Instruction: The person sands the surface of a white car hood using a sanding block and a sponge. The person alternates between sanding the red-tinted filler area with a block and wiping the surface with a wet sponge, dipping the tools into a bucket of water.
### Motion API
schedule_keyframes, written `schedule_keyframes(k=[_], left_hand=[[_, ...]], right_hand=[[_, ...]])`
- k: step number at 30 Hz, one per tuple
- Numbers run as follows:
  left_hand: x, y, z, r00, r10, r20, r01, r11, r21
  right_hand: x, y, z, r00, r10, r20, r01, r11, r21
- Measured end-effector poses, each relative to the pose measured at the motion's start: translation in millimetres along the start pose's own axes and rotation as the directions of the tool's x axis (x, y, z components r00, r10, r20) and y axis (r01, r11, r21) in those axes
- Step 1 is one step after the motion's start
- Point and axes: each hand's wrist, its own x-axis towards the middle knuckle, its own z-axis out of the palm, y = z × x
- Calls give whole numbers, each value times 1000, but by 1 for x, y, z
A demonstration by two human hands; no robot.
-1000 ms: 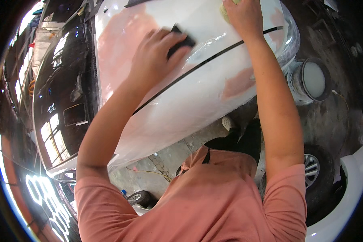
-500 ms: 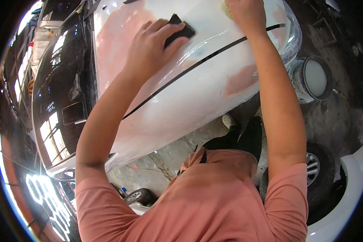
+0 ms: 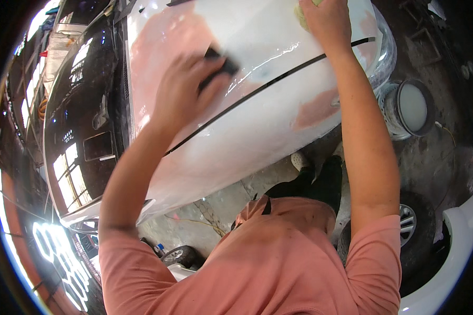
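My left hand, blurred by motion, is closed on a piece of black sandpaper that lies against the hood. The white hood of a car looks wet and carries a large dull pink patch. Farther right, my right hand holds a pale yellow sponge at the hood, its fingers partly cut off by the upper edge. A dark gap separates the hood from the white fender, which bears another pink patch.
A bucket of milky liquid stands right of the car's front. The dark windshield is at the left. Behind me on the right are a car wheel and a white body panel. A thin cable lies on the floor.
My left hand has slid the sandpaper left and toward me over the hood. My right hand stays on the sponge, with little movement beyond a slight shift of the whole view.
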Motion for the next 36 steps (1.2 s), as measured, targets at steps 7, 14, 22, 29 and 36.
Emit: schedule_keyframes(k=[7, 14, 22, 29, 36], left_hand=[[-5, 5, 6, 994, -49, -93, 48, 999, -14], [-24, 16, -3, 989, -122, -78, 124, 992, 12], [27, 13, 17, 988, -95, -123, 97, 995, 9], [-46, 19, -10, 989, -134, -67, 136, 991, 19], [37, 2, 16, 989, -59, -137, 58, 998, -6]], right_hand=[[3, -7, 0, 1000, 14, -2, -14, 999, 31], [6, 1, -4, 999, 45, 0, -45, 999, 2], [-1, -7, 1, 1000, -14, -10, 15, 998, 54], [1, -1, -2, 1000, 6, -31, -5, 999, 32], [4, -7, 0, 1000, 17, -1, -17, 999, 46]])
